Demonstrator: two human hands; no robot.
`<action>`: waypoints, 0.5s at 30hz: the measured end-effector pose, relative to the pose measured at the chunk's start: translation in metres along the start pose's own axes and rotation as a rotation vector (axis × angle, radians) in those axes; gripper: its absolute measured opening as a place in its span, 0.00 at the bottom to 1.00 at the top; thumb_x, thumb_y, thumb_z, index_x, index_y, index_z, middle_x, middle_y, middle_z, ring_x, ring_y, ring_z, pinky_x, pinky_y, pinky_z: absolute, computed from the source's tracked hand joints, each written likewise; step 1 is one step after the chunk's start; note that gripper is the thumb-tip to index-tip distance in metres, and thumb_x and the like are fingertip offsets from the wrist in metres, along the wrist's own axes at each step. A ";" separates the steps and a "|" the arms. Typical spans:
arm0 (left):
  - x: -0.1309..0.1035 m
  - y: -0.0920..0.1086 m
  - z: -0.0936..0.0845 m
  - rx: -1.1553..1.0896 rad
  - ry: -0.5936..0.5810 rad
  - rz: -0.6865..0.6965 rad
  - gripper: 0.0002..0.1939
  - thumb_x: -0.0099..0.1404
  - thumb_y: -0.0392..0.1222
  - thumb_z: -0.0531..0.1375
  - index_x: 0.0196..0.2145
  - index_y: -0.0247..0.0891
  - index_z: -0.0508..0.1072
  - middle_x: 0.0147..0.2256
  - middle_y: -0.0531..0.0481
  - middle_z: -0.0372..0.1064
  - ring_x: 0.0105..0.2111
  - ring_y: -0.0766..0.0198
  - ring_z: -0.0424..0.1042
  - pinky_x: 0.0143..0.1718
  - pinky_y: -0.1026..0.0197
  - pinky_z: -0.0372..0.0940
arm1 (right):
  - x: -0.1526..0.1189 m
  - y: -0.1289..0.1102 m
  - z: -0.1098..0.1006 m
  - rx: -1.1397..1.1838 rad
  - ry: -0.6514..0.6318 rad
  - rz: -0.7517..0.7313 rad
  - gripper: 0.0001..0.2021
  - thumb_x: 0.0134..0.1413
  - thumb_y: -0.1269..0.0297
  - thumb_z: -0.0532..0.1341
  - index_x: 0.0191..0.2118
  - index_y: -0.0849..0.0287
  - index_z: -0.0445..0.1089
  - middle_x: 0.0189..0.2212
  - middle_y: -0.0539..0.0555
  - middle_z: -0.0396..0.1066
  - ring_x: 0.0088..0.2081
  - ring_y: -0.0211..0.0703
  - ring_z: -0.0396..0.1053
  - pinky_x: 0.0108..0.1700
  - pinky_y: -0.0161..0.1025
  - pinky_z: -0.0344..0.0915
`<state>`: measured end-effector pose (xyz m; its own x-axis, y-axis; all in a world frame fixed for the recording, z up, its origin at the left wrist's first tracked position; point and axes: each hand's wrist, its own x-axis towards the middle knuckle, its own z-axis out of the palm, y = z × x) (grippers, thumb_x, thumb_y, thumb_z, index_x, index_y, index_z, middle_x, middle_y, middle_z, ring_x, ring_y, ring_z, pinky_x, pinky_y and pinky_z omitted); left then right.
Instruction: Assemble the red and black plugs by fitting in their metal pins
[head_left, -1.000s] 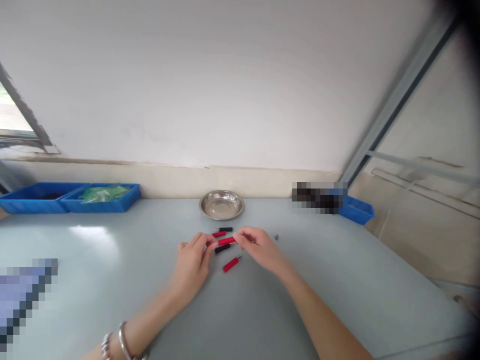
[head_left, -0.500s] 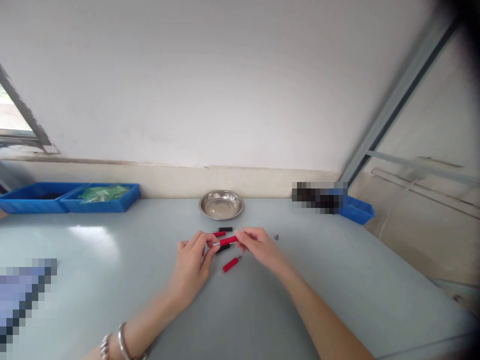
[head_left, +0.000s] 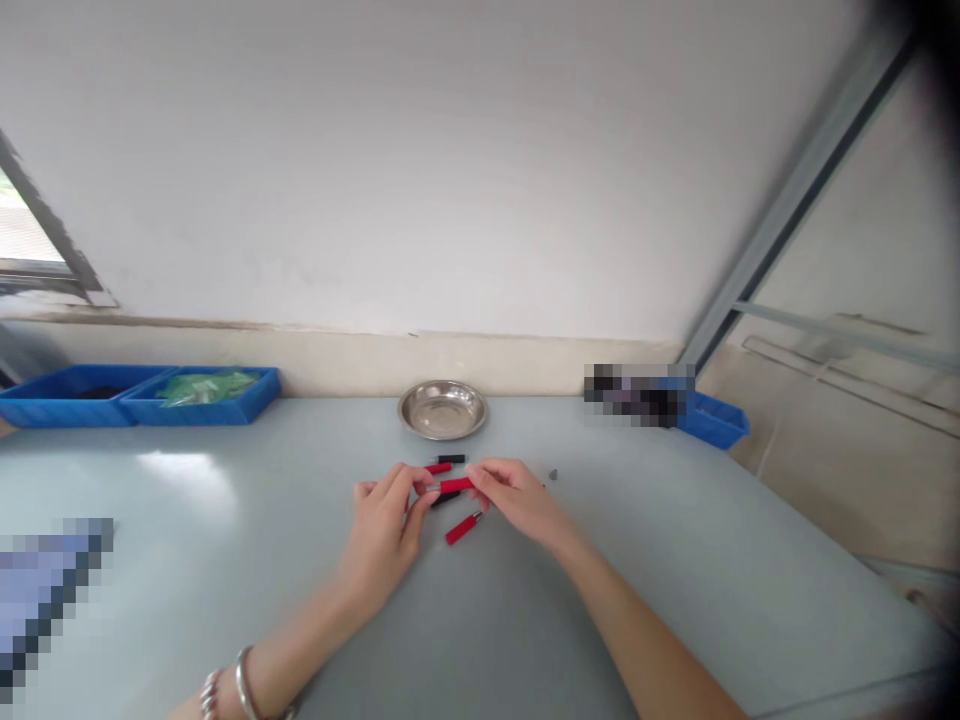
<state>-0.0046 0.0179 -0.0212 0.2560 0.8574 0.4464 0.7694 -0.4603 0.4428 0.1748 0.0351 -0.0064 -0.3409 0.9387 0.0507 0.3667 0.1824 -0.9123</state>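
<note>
From where I stand, a slim red barrel with a silvery metal end (head_left: 455, 485) is just below the middle of the frame, lifted between two hands. The left hand (head_left: 382, 520) pinches its metal end between fingertips and thumb; the right hand (head_left: 519, 497) grips the red end. Holding it from both ends probably steadies it and keeps the two parts in line. Close around lie two more red barrels, one behind (head_left: 439, 467) and one nearer the person (head_left: 463, 528), and two black barrels, one farthest back (head_left: 451, 459) and one partly hidden underneath (head_left: 447, 498), likely left there for easy reach. That makes three red and two black. One small grey piece (head_left: 553, 474) sits right of the hands, one round steel dish (head_left: 442, 411) behind, and two blue plastic trays (head_left: 67, 412) (head_left: 191, 411) at the left edge of the counter (head_left: 300, 590).
</note>
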 end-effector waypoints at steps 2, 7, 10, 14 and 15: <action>0.000 0.000 0.000 0.002 0.005 0.003 0.09 0.65 0.43 0.45 0.34 0.39 0.62 0.30 0.52 0.67 0.27 0.63 0.65 0.35 0.56 0.54 | 0.000 0.001 0.000 0.001 -0.007 0.005 0.21 0.55 0.51 0.48 0.21 0.61 0.60 0.18 0.47 0.57 0.22 0.33 0.53 0.25 0.31 0.50; 0.000 0.001 0.000 0.006 0.009 0.005 0.09 0.65 0.42 0.45 0.33 0.39 0.63 0.30 0.52 0.67 0.26 0.64 0.65 0.34 0.57 0.54 | 0.002 0.003 0.000 -0.005 -0.023 0.025 0.25 0.56 0.48 0.45 0.20 0.62 0.62 0.16 0.48 0.58 0.21 0.33 0.55 0.26 0.32 0.51; 0.000 -0.001 0.001 0.013 0.015 0.005 0.08 0.64 0.42 0.46 0.34 0.40 0.63 0.31 0.52 0.68 0.27 0.64 0.65 0.34 0.57 0.53 | 0.001 0.001 -0.001 -0.011 -0.041 0.006 0.25 0.57 0.48 0.44 0.21 0.62 0.62 0.16 0.48 0.58 0.20 0.33 0.54 0.26 0.32 0.51; 0.000 -0.002 0.001 0.010 0.023 0.006 0.08 0.65 0.42 0.45 0.34 0.40 0.63 0.31 0.52 0.67 0.27 0.64 0.65 0.35 0.57 0.53 | -0.002 -0.002 -0.006 -0.027 -0.066 -0.011 0.22 0.57 0.49 0.46 0.23 0.61 0.61 0.18 0.47 0.57 0.21 0.32 0.53 0.24 0.31 0.50; 0.000 -0.002 0.001 0.009 0.026 0.005 0.08 0.65 0.42 0.45 0.34 0.40 0.62 0.30 0.52 0.67 0.26 0.64 0.65 0.35 0.57 0.53 | -0.003 -0.003 -0.007 -0.029 -0.079 -0.003 0.21 0.57 0.49 0.46 0.24 0.61 0.62 0.18 0.47 0.57 0.21 0.32 0.52 0.24 0.31 0.49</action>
<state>-0.0056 0.0195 -0.0229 0.2447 0.8491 0.4682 0.7734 -0.4621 0.4339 0.1808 0.0337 -0.0010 -0.4083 0.9126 0.0200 0.3904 0.1943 -0.8999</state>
